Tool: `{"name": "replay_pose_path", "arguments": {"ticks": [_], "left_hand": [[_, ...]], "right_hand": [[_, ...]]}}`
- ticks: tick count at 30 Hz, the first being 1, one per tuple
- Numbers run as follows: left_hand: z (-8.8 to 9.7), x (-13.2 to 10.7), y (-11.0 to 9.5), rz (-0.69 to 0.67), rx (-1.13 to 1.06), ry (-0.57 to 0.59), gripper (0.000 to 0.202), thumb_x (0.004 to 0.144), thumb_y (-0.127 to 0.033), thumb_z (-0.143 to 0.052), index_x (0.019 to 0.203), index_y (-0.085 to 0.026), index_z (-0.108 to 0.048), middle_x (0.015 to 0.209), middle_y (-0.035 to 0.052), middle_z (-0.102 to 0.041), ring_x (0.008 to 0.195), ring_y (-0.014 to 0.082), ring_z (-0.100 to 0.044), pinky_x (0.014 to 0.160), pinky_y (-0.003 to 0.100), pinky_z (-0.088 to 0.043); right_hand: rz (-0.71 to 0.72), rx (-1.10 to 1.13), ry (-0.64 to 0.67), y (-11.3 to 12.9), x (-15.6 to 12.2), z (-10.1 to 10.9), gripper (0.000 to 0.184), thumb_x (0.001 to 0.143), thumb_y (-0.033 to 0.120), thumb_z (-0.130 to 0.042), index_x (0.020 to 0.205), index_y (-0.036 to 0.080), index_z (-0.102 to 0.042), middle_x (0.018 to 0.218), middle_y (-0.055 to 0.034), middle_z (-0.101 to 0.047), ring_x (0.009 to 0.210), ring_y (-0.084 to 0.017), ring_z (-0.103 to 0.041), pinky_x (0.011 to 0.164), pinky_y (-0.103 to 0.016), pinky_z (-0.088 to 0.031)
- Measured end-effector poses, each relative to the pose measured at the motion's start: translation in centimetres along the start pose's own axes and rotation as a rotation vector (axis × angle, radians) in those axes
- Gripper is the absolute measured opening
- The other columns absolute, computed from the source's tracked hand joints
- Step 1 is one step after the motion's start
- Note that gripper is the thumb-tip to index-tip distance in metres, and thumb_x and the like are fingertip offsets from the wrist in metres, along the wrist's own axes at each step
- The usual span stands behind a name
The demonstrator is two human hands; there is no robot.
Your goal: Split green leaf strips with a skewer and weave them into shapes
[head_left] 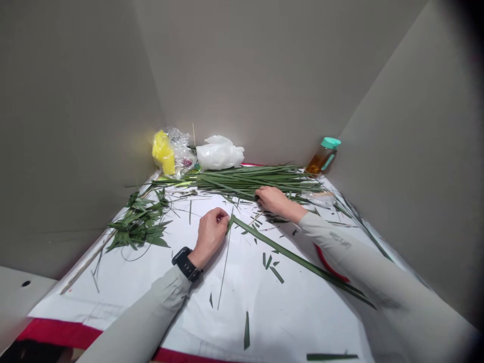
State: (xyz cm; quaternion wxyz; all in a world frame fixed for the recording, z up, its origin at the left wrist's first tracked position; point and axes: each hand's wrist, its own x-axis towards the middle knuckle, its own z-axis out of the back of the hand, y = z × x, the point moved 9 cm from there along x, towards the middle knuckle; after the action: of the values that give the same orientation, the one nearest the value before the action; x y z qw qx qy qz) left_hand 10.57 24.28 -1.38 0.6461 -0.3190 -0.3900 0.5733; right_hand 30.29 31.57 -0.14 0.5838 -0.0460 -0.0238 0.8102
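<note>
My left hand [213, 233], with a black watch on its wrist, is pinched on the folded end of a long green leaf strip [282, 248]. From the fold, the strip slants down to the right over the white paper. Farther forward, my right hand [272, 199] reaches to the near edge of a pile of long green leaves [253, 177]. Its fingers are curled there, and whether they grip a leaf is hidden. Short cut leaf pieces [277, 275] lie scattered between and below the hands.
A bunch of woven-looking leaves [139, 222] lies at left. Behind the pile are a yellow item in clear plastic [164, 152], a white plastic bag [219, 153] and a teal-lidded bottle [323, 156]. Grey panels enclose the paper-covered table [302, 322]. A red curved object [329, 264] is partly under my right arm.
</note>
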Motion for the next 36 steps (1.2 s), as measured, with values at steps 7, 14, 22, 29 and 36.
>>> {"name": "replay_pose_path", "arguments": {"ticks": [7,14,22,29,36], "left_hand": [[-0.2,0.1,0.4,0.019,-0.012,0.007,0.012,0.08,-0.017,-0.056,0.073,-0.019,-0.065,0.073,0.0022,-0.068,0.072,0.0193,-0.059,0.071,0.031,-0.041],[-0.4,0.3,0.8,0.022,-0.056,0.015,0.012,0.078,-0.02,-0.055,0.073,-0.019,-0.065,0.071,0.0026,-0.067,0.07,0.0194,-0.058,0.069,0.031,-0.041],[-0.2,0.9,0.6,0.016,-0.18,0.003,0.011,0.076,-0.026,-0.059,0.072,-0.018,-0.066,0.068,0.0023,-0.065,0.064,0.0182,-0.056,0.063,0.03,-0.042],[1.1,4.3,-3.9,-0.024,-0.395,0.082,0.017,0.073,-0.032,-0.072,0.074,-0.015,-0.069,0.067,0.0007,-0.062,0.057,0.0126,-0.052,0.055,0.026,-0.039],[2.0,7.3,-7.8,-0.057,-0.757,0.049,0.034,0.071,-0.038,-0.079,0.094,-0.015,-0.068,0.089,0.0027,-0.068,0.072,0.0125,-0.063,0.064,0.024,-0.047]], "right_hand": [[-0.007,0.04,-0.096,-2.8,0.8,2.4,0.026,0.098,0.036,-0.061,0.113,0.015,-0.066,0.115,-0.0079,-0.068,0.103,-0.02,-0.067,0.091,-0.043,-0.056],[-0.011,0.191,-0.313,-5.3,0.9,6.6,0.03,0.102,0.025,-0.043,0.106,0.014,-0.071,0.105,-0.012,-0.075,0.098,-0.023,-0.068,0.086,-0.031,-0.045],[-0.013,0.351,-0.476,-7.2,0.4,8.4,0.035,0.101,0.034,-0.04,0.102,0.019,-0.072,0.082,-0.0076,-0.075,0.075,-0.021,-0.066,0.073,-0.029,-0.041],[0.0,0.522,-0.511,-7.0,0.2,10.0,0.03,0.098,0.03,-0.044,0.081,0.02,-0.066,0.072,-0.0037,-0.072,0.066,-0.017,-0.06,0.071,-0.027,-0.039],[0.155,0.666,-0.494,0.1,-3.5,13.4,0.032,0.099,0.04,-0.048,0.081,0.02,-0.064,0.067,0.0015,-0.069,0.052,-0.011,-0.048,0.06,-0.025,-0.037]]}}
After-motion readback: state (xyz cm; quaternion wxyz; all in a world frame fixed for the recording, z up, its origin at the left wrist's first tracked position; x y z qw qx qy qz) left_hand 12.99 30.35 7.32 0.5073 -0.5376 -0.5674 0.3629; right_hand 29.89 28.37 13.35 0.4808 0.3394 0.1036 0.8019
